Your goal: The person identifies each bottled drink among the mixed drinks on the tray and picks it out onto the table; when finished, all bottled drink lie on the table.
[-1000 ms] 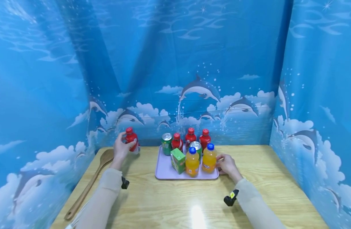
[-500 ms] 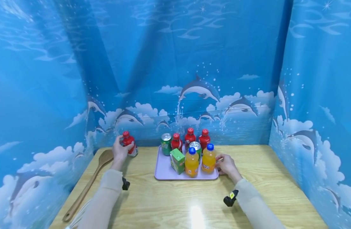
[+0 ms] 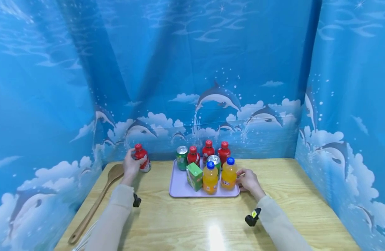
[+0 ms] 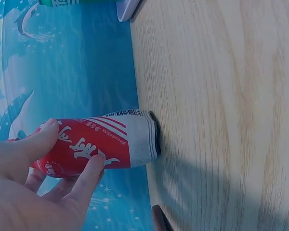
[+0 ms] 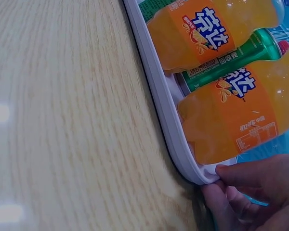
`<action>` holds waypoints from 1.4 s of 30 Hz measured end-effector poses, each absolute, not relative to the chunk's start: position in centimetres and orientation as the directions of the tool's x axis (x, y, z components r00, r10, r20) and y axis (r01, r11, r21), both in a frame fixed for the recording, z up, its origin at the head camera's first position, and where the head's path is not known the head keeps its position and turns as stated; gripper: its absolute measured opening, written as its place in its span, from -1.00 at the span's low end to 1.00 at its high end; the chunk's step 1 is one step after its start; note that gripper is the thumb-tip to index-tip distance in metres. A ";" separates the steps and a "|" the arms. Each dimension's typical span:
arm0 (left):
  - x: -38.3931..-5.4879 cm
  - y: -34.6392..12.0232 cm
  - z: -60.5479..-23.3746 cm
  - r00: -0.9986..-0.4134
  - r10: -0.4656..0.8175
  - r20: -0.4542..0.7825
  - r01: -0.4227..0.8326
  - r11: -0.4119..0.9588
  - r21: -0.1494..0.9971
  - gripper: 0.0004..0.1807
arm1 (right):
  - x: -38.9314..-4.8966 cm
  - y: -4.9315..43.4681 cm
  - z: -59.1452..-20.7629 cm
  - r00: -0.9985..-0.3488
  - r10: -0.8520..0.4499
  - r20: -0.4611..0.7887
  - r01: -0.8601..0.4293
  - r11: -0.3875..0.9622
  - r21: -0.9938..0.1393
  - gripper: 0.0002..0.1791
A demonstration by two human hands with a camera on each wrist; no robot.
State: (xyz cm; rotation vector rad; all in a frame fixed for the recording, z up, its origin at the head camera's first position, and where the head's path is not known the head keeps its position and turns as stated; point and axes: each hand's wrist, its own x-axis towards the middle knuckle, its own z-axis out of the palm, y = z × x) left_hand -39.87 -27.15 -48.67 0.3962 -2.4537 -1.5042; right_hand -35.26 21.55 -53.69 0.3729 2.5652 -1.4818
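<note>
My left hand (image 3: 131, 164) holds a red plastic bottle (image 3: 142, 158) at the back left of the table, thumb and fingers around its red label. In the left wrist view, the bottle's pale grey base (image 4: 143, 139) is right at the tabletop. At the other side, my right hand (image 3: 249, 180) pinches the right rim of a lilac tray (image 3: 177, 186), thumb inside and fingers below the edge in the right wrist view. Close to that thumb stands an orange soda bottle (image 5: 233, 115) with a blue cap.
Crowded on the tray are another orange soda bottle (image 3: 210, 179), a green drink carton (image 3: 194, 177), two green cans (image 3: 182, 161) and three red bottles (image 3: 208, 150). A wooden spoon (image 3: 99, 198) and a whisk (image 3: 85, 238) lie left. A blue dolphin curtain (image 3: 192, 69) surrounds the table.
My left hand has moved the red bottle slightly left and down to the tabletop; over the last half second it has stayed there. My right hand has kept its place on the tray.
</note>
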 end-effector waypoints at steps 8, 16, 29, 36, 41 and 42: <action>-39.9 -27.3 -48.5 -0.946 -0.321 0.040 -0.121 0.467 0.876 -0.20 | -35.2 21.7 -53.8 -0.960 0.135 -0.247 0.281 0.510 -0.813 -0.72; -39.1 -27.0 -45.8 -0.922 -0.344 0.177 -0.022 0.505 0.863 -0.16 | -35.5 21.8 -54.0 -0.958 0.132 -0.254 0.285 0.517 -0.807 -0.72; -35.2 -18.6 -42.7 -0.833 -0.006 0.553 0.431 0.618 0.657 -0.29 | -35.3 21.8 -54.2 -0.961 0.115 -0.250 0.272 0.525 -0.807 -0.72; -34.0 -14.1 -43.4 -0.827 0.145 0.543 0.515 0.581 0.630 -0.18 | -35.3 21.8 -54.2 -0.962 0.110 -0.250 0.271 0.514 -0.814 -0.71; -33.3 -11.5 -44.4 -0.876 0.214 0.431 0.464 0.615 0.637 -0.05 | -35.3 21.8 -54.0 -0.963 0.118 -0.243 0.268 0.522 -0.810 -0.72; -33.2 -11.0 -44.6 -0.883 0.226 0.411 0.455 0.625 0.634 -0.03 | -35.3 21.8 -54.0 -0.962 0.121 -0.245 0.271 0.523 -0.808 -0.73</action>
